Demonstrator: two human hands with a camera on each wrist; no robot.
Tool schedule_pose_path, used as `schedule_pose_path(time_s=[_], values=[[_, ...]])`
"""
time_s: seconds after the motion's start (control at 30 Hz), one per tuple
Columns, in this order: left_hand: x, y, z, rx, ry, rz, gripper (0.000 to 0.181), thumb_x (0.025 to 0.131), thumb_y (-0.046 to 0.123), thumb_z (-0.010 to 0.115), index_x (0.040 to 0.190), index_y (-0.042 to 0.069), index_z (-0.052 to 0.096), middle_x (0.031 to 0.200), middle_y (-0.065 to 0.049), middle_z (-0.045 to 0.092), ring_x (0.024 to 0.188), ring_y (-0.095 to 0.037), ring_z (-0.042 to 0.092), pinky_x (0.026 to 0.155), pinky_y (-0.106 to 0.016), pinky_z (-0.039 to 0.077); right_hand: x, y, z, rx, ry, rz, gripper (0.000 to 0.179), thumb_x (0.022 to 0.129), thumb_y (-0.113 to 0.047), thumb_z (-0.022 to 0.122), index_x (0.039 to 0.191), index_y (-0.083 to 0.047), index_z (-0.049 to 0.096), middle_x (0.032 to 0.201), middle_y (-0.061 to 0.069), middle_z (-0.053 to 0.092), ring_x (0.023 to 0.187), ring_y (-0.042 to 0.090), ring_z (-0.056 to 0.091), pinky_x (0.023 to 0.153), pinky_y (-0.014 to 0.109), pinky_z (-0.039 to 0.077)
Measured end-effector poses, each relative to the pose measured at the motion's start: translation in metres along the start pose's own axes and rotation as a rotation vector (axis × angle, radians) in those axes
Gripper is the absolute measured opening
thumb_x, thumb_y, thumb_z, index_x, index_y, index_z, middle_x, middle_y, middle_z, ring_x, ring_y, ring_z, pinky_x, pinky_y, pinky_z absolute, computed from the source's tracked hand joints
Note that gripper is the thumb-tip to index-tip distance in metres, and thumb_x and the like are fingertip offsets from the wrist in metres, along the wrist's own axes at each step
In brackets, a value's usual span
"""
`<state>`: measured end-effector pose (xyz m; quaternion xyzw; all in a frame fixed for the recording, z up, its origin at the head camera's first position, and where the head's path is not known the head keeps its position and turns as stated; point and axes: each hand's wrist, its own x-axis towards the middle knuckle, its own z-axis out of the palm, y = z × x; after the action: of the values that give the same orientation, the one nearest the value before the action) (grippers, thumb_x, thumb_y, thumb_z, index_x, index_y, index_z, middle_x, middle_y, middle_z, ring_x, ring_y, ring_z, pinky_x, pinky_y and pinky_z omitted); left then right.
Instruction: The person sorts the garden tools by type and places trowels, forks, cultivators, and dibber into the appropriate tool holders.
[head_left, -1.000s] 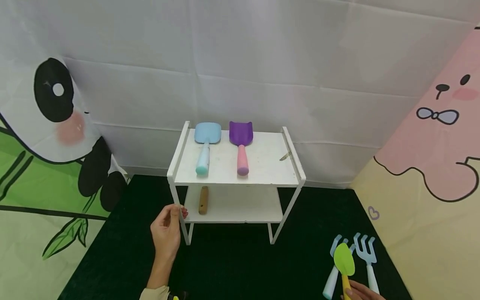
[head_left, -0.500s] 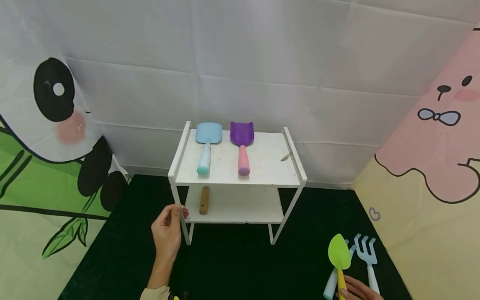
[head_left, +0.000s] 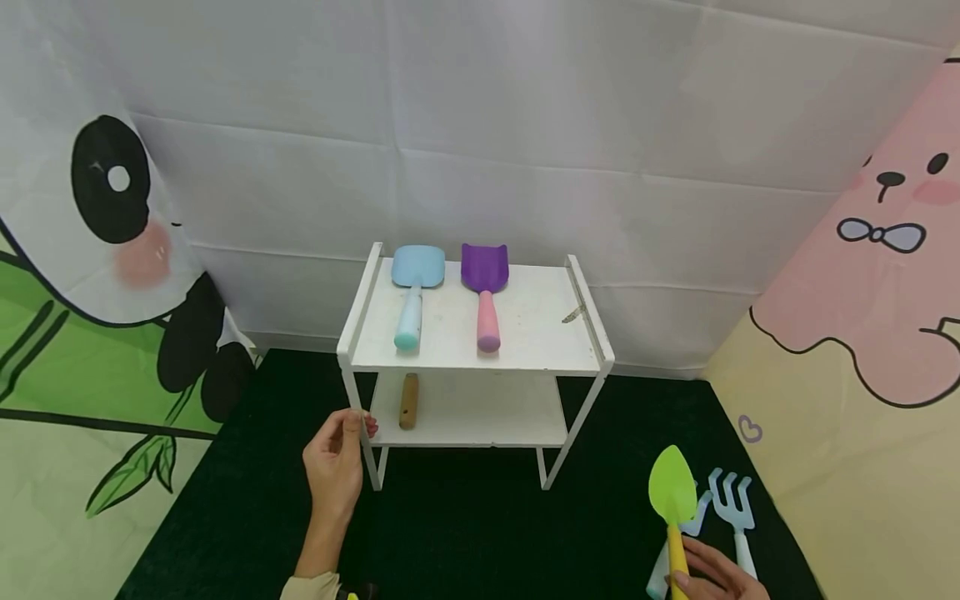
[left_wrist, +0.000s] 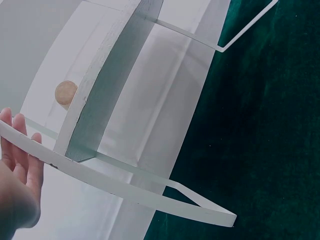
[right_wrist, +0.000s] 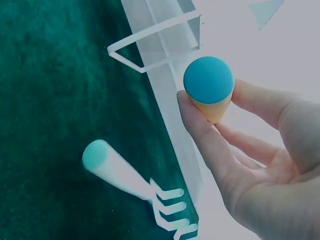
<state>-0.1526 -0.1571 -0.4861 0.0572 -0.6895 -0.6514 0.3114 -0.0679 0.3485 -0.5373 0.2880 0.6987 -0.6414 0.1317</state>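
In the head view my right hand [head_left: 718, 575] pinches the yellow handle of a toy trowel [head_left: 672, 487] with a lime-green blade, blade up. The right wrist view shows the handle's blue end between thumb and fingers. My left hand [head_left: 333, 467] holds the left front leg of a small white two-tier shelf [head_left: 536, 333]; the left wrist view shows fingers [left_wrist: 20, 135] behind the white bar. On the top tier lie a light-blue toy shovel [head_left: 417, 267] and a purple toy shovel [head_left: 484, 267] with a pink handle. A wooden handle [head_left: 408, 402] lies on the lower tier, its far end hidden.
Two light-blue toy rakes lie on the dark green cloth [head_left: 480, 533] at the right: one rake [head_left: 732, 504] in plain sight, the other rake [head_left: 658, 571] partly behind the trowel. White fabric [head_left: 510, 125] hangs behind the shelf, with printed cartoon panels at both sides.
My right hand has raised the trowel and shifted it slightly left, off the nearer rake that it overlapped. The left hand stays on the shelf leg.
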Motion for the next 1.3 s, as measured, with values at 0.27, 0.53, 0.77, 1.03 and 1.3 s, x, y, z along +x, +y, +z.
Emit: schedule_pose_path(time_s=[0.27,0.53,0.77,1.03,1.3], values=[[0.0,0.0,0.0,-0.002,-0.002,-0.003,0.028,0.109,0.015,0.052,0.101,-0.007,0.067,0.09,0.001,0.069,0.085,-0.012,0.066,0.083,-0.015,0.053,-0.02,-0.013,0.011,-0.004,0.0,-0.079,0.091,0.074,-0.029,0.094,0.148,0.001,0.049,0.125,0.014,0.069,0.104,0.038,0.071,0.084,0.043,0.061],[0.001,0.0,0.0,-0.001,-0.001,0.0,0.028,0.109,0.016,0.052,0.101,-0.006,0.067,0.09,0.002,0.07,0.085,-0.011,0.067,0.083,-0.015,0.054,-0.038,-0.027,0.022,-0.062,0.004,-0.133,0.082,0.08,-0.026,0.09,0.148,-0.003,0.05,0.13,0.015,0.065,0.105,0.037,0.071,0.082,0.04,0.062],[0.0,-0.002,0.0,-0.01,-0.001,0.011,0.027,0.109,0.015,0.053,0.101,-0.006,0.067,0.09,0.0,0.069,0.084,-0.012,0.067,0.082,-0.016,0.054,-0.052,-0.04,0.031,-0.092,0.002,-0.2,0.074,0.085,-0.012,0.085,0.148,0.0,0.048,0.137,0.019,0.059,0.104,0.034,0.072,0.082,0.037,0.062],[0.0,-0.001,0.0,0.005,-0.001,-0.011,0.029,0.109,0.018,0.052,0.101,-0.006,0.067,0.091,0.001,0.07,0.085,-0.012,0.067,0.082,-0.016,0.054,-0.066,-0.052,0.039,-0.1,-0.017,-0.296,0.074,0.084,-0.01,0.086,0.147,0.0,0.048,0.139,0.02,0.057,0.102,0.027,0.073,0.083,0.035,0.062],[0.0,0.0,-0.001,0.001,0.003,-0.013,0.029,0.109,0.016,0.052,0.1,-0.007,0.067,0.09,0.001,0.07,0.084,-0.011,0.067,0.082,-0.015,0.054,-0.079,-0.064,0.05,-0.122,-0.017,-0.358,0.071,0.084,-0.003,0.083,0.146,0.004,0.048,0.132,0.019,0.061,0.098,0.026,0.074,0.079,0.034,0.062]])
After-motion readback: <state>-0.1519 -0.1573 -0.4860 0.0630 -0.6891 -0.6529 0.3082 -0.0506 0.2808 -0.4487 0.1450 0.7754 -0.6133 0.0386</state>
